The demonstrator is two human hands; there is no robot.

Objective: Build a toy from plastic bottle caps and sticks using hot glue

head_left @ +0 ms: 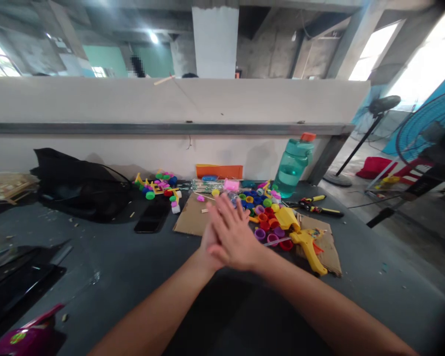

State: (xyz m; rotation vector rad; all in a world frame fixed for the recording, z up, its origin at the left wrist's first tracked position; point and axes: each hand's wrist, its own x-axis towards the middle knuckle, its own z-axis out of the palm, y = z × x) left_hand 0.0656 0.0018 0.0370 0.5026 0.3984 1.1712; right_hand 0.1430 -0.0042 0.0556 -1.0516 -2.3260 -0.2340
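Observation:
My right hand (237, 240) lies flat across my left hand (208, 243), palm against palm, above the near middle of the dark table. The right fingers are stretched out and point away from me. Much of the left hand is hidden behind the right; what shows of it looks flat too. Neither hand appears to hold anything. Just beyond them are a brown cardboard sheet (191, 217) and a heap of colourful bottle caps (264, 217). A yellow hot glue gun (308, 249) rests to the right on another cardboard piece (330, 237).
A teal water bottle (291, 168) stands at the back right, near pliers (324, 211). Left of the cardboard are a black phone (150, 220), small cap-and-stick assemblies (157, 185) and a black bag (81, 190). A white partition (133, 104) runs behind; fans stand at right.

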